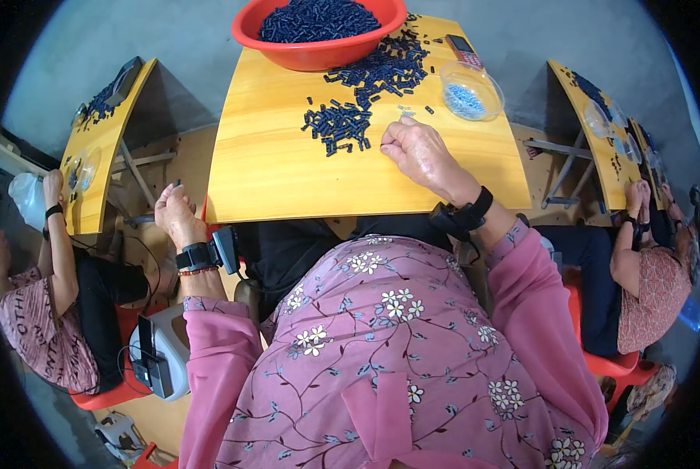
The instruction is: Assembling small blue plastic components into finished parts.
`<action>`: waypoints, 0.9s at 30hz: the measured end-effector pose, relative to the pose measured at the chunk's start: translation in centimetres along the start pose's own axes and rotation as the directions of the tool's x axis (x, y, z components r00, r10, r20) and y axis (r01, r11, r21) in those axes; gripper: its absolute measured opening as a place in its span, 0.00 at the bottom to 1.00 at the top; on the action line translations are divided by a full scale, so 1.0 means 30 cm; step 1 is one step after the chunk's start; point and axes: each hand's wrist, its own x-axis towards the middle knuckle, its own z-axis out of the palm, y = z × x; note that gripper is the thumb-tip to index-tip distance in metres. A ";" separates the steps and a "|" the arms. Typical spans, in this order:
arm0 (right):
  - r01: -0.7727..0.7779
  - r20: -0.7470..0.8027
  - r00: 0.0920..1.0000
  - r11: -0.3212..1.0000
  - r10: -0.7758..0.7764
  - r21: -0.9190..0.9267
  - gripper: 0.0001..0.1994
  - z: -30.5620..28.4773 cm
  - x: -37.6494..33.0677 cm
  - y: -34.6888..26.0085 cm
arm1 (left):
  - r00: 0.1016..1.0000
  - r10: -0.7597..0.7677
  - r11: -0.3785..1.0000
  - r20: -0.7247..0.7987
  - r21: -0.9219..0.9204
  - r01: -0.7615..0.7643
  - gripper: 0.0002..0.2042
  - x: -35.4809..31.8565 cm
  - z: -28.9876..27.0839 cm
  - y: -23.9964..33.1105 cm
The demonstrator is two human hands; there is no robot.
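My right hand (pixel 419 150) rests on the yellow table (pixel 287 176) with its fingers curled in; whether they pinch anything is hidden. It lies just right of a loose heap of small dark blue parts (pixel 341 125) and a few tiny pale pieces (pixel 405 114). My left hand (pixel 176 216) hangs beyond the table's left edge, closed, with a small dark part (pixel 177 184) sticking up from the fingertips. Both wrists wear black bands. A red basin (pixel 319 35) full of the same dark parts stands at the far edge.
A clear bowl (pixel 469 92) of light blue pieces and a small handset (pixel 462 48) sit at the far right of the table. Two other people work at similar yellow tables on the left (pixel 92 156) and right (pixel 600 133). A grey-white device (pixel 162 352) sits by my left elbow.
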 end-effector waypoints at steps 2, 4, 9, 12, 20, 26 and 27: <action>-0.001 -0.035 0.999 0.998 0.004 0.066 0.05 -0.009 -0.004 -0.015 | 0.999 0.023 1.000 0.040 0.018 -0.023 0.10 0.018 -0.003 -0.024; -0.007 -0.073 0.997 0.992 0.016 0.128 0.05 -0.022 -0.016 -0.028 | 0.995 0.042 0.998 0.088 0.035 -0.046 0.11 0.013 0.009 -0.025; -0.160 0.062 0.985 0.701 0.163 0.695 0.05 -0.014 -0.045 -0.066 | 0.943 0.321 0.945 0.084 0.041 -0.325 0.12 -0.049 0.051 0.036; -0.168 0.065 0.982 0.662 0.177 0.730 0.05 -0.026 -0.050 -0.118 | 0.883 0.423 0.903 0.202 -0.011 -0.430 0.10 -0.189 0.127 0.117; -0.131 0.032 0.985 0.608 0.171 0.783 0.07 -0.005 -0.070 -0.183 | 0.545 0.067 0.997 0.836 -0.043 -0.057 0.08 -0.581 0.288 0.135; 0.120 -0.141 0.989 0.836 -0.051 0.535 0.09 -0.009 -0.079 -0.240 | 0.464 -0.038 0.998 0.885 0.010 0.063 0.08 -0.635 0.312 0.117; 0.117 -0.143 0.989 0.838 -0.047 0.534 0.09 -0.004 -0.079 -0.245 | 0.451 -0.046 0.997 0.891 0.015 0.073 0.08 -0.633 0.313 0.111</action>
